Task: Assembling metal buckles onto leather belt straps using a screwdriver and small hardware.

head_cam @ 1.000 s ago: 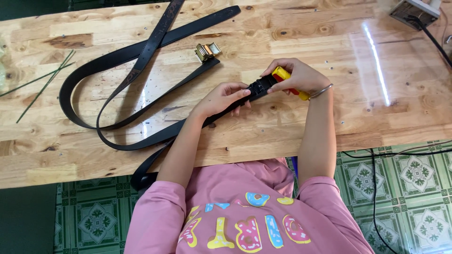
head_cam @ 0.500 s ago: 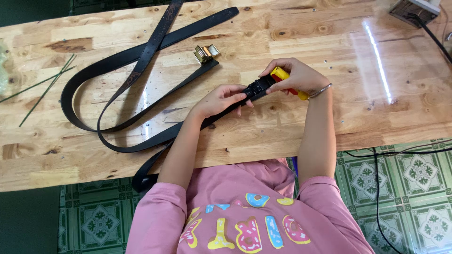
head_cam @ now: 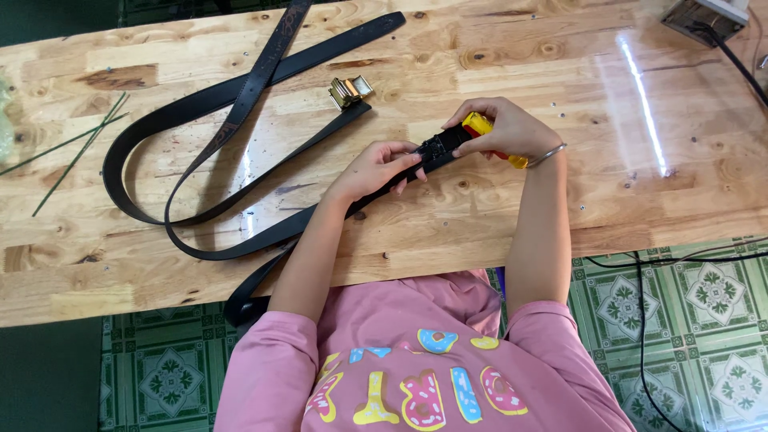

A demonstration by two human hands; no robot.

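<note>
Now | left hand [head_cam: 376,168] closed around black belt [head_cam: 200,104] just behind its dark buckle [head_cam: 436,150], mid-table | right hand [head_cam: 508,128] gripping yellow-handled tool [head_cam: 480,126], probably a screwdriver, tip hidden at buckle | best: pin strap flat, keep tool square | nearby: brass buckle [head_cam: 350,90], second belt [head_cam: 272,48], green stems [head_cam: 80,148]; cables [head_cam: 640,320] well apart; wooden table [head_cam: 680,200]

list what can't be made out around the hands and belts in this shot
Head view only:
- Tip of the yellow-handled tool: hidden by the right hand and the black buckle.
- Right-hand grip on the handle: fingers cover it.
- Belt end under the left hand: covered by the palm.
- Grey device at the top right corner: cut off by the frame edge.
- Tooled pattern on the upper belt: too small.
</note>
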